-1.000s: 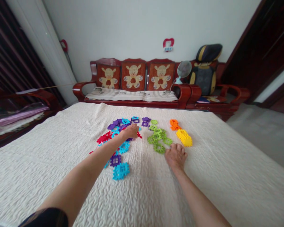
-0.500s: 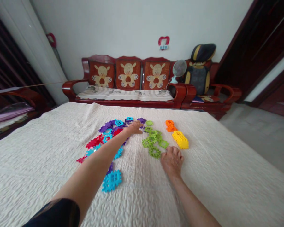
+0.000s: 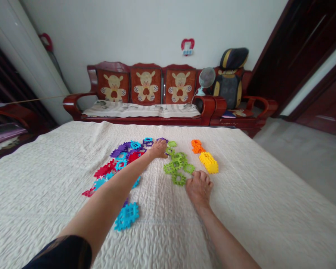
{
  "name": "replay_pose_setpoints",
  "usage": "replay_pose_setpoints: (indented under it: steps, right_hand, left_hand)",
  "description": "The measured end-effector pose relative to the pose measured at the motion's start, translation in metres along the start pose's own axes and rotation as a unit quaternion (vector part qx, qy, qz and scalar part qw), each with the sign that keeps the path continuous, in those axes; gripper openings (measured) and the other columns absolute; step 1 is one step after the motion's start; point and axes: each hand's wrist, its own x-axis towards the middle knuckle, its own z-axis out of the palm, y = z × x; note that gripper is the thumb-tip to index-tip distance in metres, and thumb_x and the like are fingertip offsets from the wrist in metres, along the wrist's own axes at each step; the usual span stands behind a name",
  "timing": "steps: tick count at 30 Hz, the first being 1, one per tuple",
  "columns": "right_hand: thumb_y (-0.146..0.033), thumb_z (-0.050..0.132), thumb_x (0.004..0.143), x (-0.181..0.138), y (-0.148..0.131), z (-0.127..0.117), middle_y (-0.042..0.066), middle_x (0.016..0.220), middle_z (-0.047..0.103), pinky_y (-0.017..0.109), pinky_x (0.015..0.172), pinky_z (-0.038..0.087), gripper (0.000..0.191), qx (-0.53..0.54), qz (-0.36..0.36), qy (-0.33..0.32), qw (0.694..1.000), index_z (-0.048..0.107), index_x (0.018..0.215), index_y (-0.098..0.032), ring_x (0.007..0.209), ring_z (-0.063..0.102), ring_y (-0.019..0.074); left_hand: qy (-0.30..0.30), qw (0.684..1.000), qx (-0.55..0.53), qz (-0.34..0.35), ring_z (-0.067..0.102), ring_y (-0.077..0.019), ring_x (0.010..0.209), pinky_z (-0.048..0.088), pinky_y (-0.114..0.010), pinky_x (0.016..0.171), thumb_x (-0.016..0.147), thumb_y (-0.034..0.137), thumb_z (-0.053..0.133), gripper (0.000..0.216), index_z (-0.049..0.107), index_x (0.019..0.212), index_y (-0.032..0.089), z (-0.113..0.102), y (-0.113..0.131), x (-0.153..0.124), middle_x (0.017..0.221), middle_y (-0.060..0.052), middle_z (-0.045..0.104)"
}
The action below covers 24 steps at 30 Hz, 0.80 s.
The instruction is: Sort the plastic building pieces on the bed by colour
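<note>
My left hand (image 3: 158, 148) reaches forward across the bed, palm down. Its fingers are spread over a purple toothed plastic piece (image 3: 162, 139), which they partly hide, and its thumb points toward the green pieces. My right hand (image 3: 200, 185) rests on the quilt with slightly bent, parted fingers, just right of the pile of green interlocking pieces (image 3: 177, 163). No piece shows in it. Blue pieces (image 3: 127, 216), red pieces (image 3: 105, 169) and more purple ones (image 3: 120, 150) lie on the left, partly covered by my left forearm.
Orange pieces (image 3: 196, 146) and a yellow stack (image 3: 209, 162) lie beyond my right hand. All rest on a cream quilted cover (image 3: 162, 231). Behind it stand a wooden sofa (image 3: 145, 120), a small fan (image 3: 207, 77) and a chair with a massage cushion (image 3: 228, 89).
My left hand has moved slightly forward and right, over the purple piece. My right hand stays beside the green pieces. The whole view has shifted a little.
</note>
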Motion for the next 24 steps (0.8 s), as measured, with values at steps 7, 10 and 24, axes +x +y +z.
replay_pose_setpoints:
  steps: [7,10,24]
  right_hand:
    - [-0.021,0.052,0.093,0.0,0.0,-0.001,0.014,0.115,0.061,0.038,0.084,0.033,0.023,0.0,0.0,-0.002,1.0,0.064,0.112,-0.016,0.112,0.052,0.0287]
    - [-0.022,0.052,0.093,0.001,0.0,0.0,0.014,0.115,0.062,0.038,0.084,0.033,0.022,-0.002,0.002,-0.005,1.0,0.064,0.11,-0.016,0.113,0.052,0.0288]
    - [-0.021,0.051,0.093,0.0,0.002,0.002,0.014,0.115,0.062,0.038,0.083,0.033,0.02,-0.004,-0.008,0.006,1.0,0.063,0.108,-0.017,0.112,0.051,0.0286]
  left_hand:
    - [0.016,0.999,0.03,0.025,0.055,-0.0288,0.125,0.04,-0.041,0.11,0.086,0.024,0.058,0.05,0.053,0.135,0.014,-0.015,0.002,-0.027,0.134,-0.018,0.059]
    - [-0.016,0.999,0.037,-0.019,0.059,-0.0257,0.122,0.042,-0.037,0.108,0.087,0.021,0.056,0.046,0.054,0.133,0.015,-0.019,-0.004,-0.036,0.131,-0.015,0.063]
    - [-0.032,0.983,0.031,-0.178,0.056,-0.0311,0.13,0.048,-0.045,0.104,0.084,0.018,0.057,0.056,0.047,0.14,0.018,-0.038,-0.064,-0.06,0.14,-0.019,0.057]
